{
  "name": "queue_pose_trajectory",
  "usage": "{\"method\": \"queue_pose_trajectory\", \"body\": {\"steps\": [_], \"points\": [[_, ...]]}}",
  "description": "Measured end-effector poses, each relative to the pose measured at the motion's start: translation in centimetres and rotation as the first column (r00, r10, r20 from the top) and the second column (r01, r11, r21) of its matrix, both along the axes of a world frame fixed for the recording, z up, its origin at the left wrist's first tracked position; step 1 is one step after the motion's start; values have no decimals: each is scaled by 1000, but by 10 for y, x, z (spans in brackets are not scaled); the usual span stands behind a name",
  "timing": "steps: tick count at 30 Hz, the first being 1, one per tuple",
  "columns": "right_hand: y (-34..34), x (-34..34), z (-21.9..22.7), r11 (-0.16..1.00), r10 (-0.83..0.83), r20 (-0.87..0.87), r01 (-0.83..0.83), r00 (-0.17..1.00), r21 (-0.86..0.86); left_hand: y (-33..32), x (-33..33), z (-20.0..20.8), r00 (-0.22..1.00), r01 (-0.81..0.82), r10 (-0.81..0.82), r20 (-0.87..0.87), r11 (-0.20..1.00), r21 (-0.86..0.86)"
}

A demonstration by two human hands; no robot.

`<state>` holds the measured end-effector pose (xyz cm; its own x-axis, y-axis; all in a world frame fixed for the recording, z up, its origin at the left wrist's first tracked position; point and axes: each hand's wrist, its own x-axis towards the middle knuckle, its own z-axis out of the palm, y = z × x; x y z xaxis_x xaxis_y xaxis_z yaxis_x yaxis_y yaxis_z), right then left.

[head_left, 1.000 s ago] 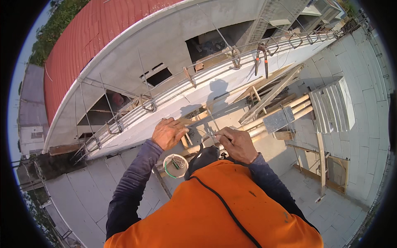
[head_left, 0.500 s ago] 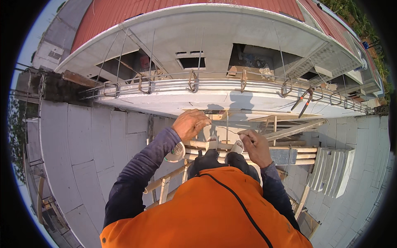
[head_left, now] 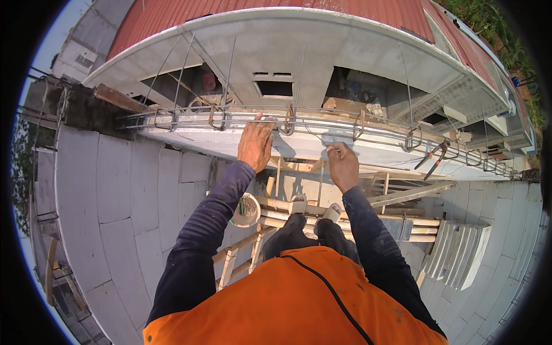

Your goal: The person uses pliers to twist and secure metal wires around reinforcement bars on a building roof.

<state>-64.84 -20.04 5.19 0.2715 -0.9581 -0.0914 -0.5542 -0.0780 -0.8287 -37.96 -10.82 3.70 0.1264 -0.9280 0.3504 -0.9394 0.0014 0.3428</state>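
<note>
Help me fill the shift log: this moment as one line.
left hand: open, at rebar | right hand: pinching thin wire | pliers: on rebar, rightward | pail: beside left forearm

A plain bright orange cloth top (head_left: 276, 299), dark-specked and crossed by a black cord (head_left: 329, 288), fills the bottom of the frame between long dark navy sleeves (head_left: 210, 198) dusted with pale flecks. Across the upper middle run dull grey steel bars (head_left: 323, 122) with rust-brown bent stirrups (head_left: 359, 125) and a thin grey metal wire (head_left: 315, 134), while black-handled pliers (head_left: 429, 155) at right show orange-red stripes. Ribbed brick-red roofing (head_left: 241, 14) spans the top edge, pale grey block walling (head_left: 118, 184) at left carries darker joint lines, and a round off-white bucket (head_left: 249, 214) stands left of centre.
</note>
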Motion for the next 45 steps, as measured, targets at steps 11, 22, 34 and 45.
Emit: {"method": "queue_pose_trajectory", "body": {"steps": [11, 22, 34, 45], "points": [[2, 43, -9, 927, 80, -320, -189, 944, -325, -69, 27, -26, 993, -101, 93, 67, 987, 126], [-16, 66, -29, 947, 101, -188, -153, 977, -283, -94, 27, -32, 951, -129, 193, -239, 957, 259], [-23, 82, -36, 805, -331, 435, 10, 837, 593, -70, 10, -23, 893, -119, 131, -430, 991, 55], [-23, 71, -21, 645, -473, 603, -214, 642, 734, -78, 12, -43, 903, -64, 58, -426, 998, 2]]}}
